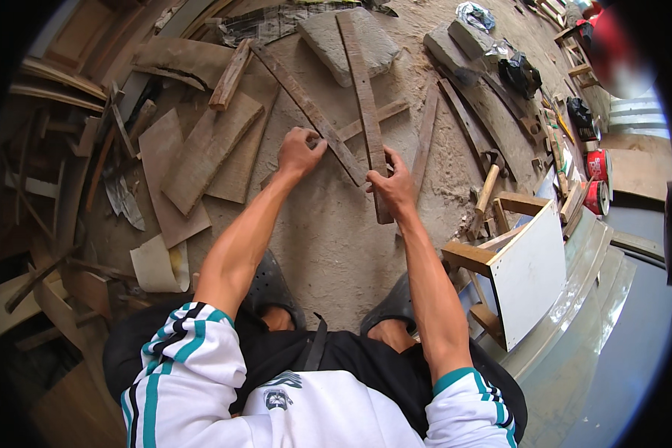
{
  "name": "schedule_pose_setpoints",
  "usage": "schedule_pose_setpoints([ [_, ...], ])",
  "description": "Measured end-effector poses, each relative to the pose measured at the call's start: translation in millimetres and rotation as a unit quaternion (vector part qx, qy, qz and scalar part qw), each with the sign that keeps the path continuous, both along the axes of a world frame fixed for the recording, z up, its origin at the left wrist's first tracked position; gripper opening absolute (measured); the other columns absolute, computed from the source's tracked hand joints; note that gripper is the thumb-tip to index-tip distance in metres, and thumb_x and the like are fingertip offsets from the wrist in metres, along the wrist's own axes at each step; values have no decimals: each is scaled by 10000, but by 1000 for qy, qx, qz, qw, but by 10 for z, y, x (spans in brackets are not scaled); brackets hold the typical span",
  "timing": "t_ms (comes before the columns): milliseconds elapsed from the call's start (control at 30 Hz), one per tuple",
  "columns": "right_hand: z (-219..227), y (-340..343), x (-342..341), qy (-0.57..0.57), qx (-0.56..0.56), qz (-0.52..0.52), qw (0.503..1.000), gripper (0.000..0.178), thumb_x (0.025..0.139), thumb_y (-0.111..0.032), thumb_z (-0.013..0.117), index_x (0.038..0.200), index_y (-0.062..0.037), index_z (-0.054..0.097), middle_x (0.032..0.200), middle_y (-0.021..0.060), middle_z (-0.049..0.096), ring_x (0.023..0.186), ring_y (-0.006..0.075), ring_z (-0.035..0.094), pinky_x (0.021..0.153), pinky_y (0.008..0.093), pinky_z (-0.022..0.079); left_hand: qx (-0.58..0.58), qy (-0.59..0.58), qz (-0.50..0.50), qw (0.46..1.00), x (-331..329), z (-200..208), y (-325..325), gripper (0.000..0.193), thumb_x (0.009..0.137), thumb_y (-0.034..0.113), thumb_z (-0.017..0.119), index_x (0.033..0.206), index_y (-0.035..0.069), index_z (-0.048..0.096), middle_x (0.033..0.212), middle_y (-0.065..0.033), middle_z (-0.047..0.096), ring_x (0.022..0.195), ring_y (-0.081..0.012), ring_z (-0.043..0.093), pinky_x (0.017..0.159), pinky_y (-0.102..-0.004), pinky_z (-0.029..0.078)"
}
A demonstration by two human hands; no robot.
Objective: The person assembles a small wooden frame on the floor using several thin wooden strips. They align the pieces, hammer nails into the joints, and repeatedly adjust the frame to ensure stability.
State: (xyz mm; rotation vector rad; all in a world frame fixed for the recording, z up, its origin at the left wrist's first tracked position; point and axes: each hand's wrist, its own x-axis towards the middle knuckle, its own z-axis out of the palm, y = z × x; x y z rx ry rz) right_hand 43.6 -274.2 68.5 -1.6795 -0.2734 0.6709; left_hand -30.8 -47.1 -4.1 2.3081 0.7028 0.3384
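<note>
My left hand (301,153) is closed, its thumb and fingers bent together at the left edge of a brown wooden strip (299,91) that slants from upper left down toward the middle. Some of its fingertips are hidden. A second wooden strip (361,86), with small holes or marks along it, is gripped near its lower end by my right hand (394,183). Its far end overlaps a grey concrete block (347,46). The lower ends of the two strips come close together between my hands. A shorter wooden piece (392,110) passes behind the second strip.
Boards and wood offcuts (216,149) lie piled on the left. To the right are a hammer (485,196), a small wooden frame with a white panel (526,272), and red cans (597,168). Dark clogs (272,291) are on my feet on the dusty ground.
</note>
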Motion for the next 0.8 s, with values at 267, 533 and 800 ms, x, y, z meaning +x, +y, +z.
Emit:
schedule_pose_setpoints([
  [267, 49, 158, -297, -117, -46, 76, 989, 578, 801, -190, 668, 1321, 27, 539, 1156, 180, 663, 1090, 263, 622, 966, 346, 470, -487, -136, 158, 848, 223, 544, -339, 506, 943, 461, 625, 1008, -41, 641, 900, -73, 669, 793, -155, 605, 727, -322, 492],
  [533, -332, -261, -57, -119, -261, -64, 956, 617, 863, -461, 694, 1255, 0, 571, 1199, 230, 621, 1108, 351, 610, 953, 423, 482, -415, -178, 135, 882, -13, 493, -373, 407, 1002, 403, 573, 1018, 1, 634, 893, -50, 686, 783, -127, 589, 730, -289, 480],
  [800, -676, -967, -25, -110, -440, -98, 886, 648, 778, -412, 751, 1196, 40, 548, 1142, 271, 640, 1065, 417, 620, 940, 444, 491, -435, -156, 122, 878, -88, 290, -222, 536, 977, 476, 593, 1193, -13, 559, 1057, -107, 689, 991, -178, 613, 880, -318, 475],
])
